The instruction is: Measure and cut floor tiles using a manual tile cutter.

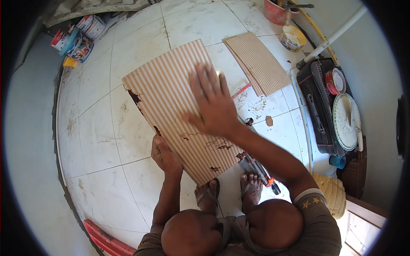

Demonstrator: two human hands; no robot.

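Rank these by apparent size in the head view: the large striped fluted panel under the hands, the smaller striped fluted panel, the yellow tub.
1. Large striped fluted panel, which the left hand grips and the right hand presses.
2. Smaller striped fluted panel.
3. Yellow tub, clearly smallest.

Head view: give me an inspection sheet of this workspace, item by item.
Surface: white tiled floor, smeared and dusty.
Job's things: large tan ribbed panel, chipped along its left edge; smaller tan ribbed panel lying apart.
Clutter: caulking gun by the feet, red pencil, paint tins, yellow tub, black bag.
Grippers: left hand grips the large panel's lower edge; right hand lies flat on it.
Cables: nothing seen.
Surroundings: pale wall, white pipe.
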